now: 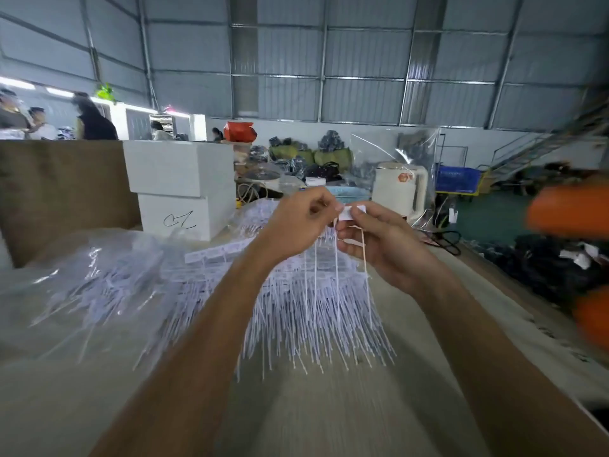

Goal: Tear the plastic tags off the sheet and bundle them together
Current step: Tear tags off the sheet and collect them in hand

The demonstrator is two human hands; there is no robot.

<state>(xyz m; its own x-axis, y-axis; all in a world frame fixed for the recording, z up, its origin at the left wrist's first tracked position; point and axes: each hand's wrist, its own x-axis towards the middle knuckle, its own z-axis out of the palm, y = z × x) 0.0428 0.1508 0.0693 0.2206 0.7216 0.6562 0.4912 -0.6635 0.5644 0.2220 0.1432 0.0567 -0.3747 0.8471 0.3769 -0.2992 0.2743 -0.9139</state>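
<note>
Both my hands are raised above the table. My right hand grips a small bundle of white plastic tags, their thin tails hanging down below the fist. My left hand pinches the top of the same bundle from the left, its fingertips touching the white tag heads. Under the hands lies a wide pile of tag sheets, the heads in rows at the back and the long white tails fanned toward me.
Clear plastic bags of tags lie at the left. Two stacked white boxes stand behind them, a white kettle at the back right. Blurred orange shapes sit at the right edge. People stand far left.
</note>
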